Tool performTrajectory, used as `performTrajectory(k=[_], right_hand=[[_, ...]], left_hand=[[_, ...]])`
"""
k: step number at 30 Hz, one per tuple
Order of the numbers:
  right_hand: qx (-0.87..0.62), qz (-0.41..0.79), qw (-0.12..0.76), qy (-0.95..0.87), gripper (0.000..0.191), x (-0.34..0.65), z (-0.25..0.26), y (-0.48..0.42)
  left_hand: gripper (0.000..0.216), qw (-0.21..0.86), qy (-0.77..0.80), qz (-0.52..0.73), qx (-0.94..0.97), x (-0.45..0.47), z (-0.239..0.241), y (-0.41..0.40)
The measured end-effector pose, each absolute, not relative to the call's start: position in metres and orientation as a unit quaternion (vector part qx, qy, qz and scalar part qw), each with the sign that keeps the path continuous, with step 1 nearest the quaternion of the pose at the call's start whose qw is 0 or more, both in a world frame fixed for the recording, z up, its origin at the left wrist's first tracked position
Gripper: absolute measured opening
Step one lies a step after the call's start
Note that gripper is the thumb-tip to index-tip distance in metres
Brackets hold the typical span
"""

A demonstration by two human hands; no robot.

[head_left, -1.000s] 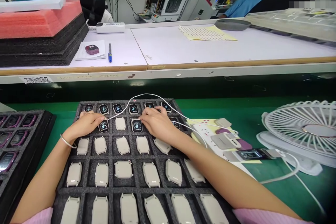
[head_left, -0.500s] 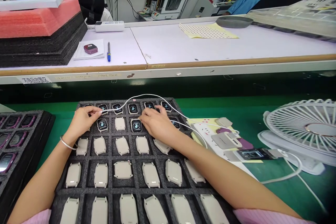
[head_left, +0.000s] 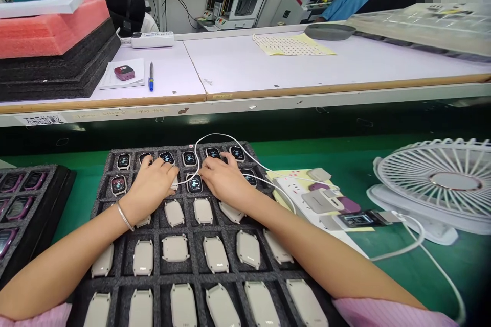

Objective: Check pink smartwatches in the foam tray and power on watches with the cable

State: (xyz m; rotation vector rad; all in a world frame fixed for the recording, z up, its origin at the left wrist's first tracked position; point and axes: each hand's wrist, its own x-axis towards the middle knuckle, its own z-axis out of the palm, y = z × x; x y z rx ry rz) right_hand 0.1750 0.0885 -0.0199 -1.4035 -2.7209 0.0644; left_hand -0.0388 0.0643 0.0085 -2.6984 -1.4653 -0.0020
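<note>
A dark foam tray point(head_left: 126, 225) holds several rows of pale square watch bodies without straps. My left hand point(head_left: 153, 184) is closed on the end of a white cable point(head_left: 196, 156), over the second row. Its fingertips cover most of a face-down watch there. Beside them lies a watch with a lit screen point(head_left: 194, 183). My right hand point(head_left: 222, 176) reaches that watch's right edge, fingers curled. A second white cable point(head_left: 274, 184) runs in under this hand, its end hidden. In the nearer rows the watches lie back up, such as one watch body point(head_left: 215, 254).
At right stand a white fan point(head_left: 433, 184), a power strip point(head_left: 291, 186) and a small display device point(head_left: 362, 218). Another tray point(head_left: 42, 214) with purple watches is at left. Behind, a shelf point(head_left: 230, 71) bears foam stacks point(head_left: 57, 30) and a pen point(head_left: 151, 76). Co-workers sit beyond.
My left hand has moved right and nearer with its cable, from the back row to the second row's face-down watch. My right hand stays near the same watch. The view has shifted slightly.
</note>
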Motion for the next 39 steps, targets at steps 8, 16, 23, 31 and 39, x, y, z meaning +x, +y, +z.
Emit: performTrajectory(k=[8, 16, 23, 31, 39], right_hand=[[-0.457, 0.03, 0.035, -0.888, 0.028, 0.176, -0.019, 0.089], [-0.443, 0.026, 0.059, -0.894, 0.027, 0.179, -0.025, 0.091], [-0.443, 0.025, 0.054, -0.895, 0.027, 0.179, -0.025, 0.092], [-0.458, 0.012, 0.048, -0.888, 0.027, 0.174, -0.018, 0.091], [-0.541, -0.051, 0.247, -0.802, 0.02, 0.25, 0.007, 0.086]], left_hand=[[0.028, -0.209, -0.517, -0.119, -0.822, -0.071, 0.011, 0.085], [0.049, -0.222, -0.507, -0.031, -0.832, -0.067, 0.0, 0.084], [0.044, -0.209, -0.52, -0.036, -0.828, -0.065, -0.002, 0.083], [0.045, -0.206, -0.521, -0.027, -0.828, -0.064, -0.002, 0.083], [0.034, -0.244, -0.558, -0.077, -0.789, -0.062, 0.0, 0.085]])
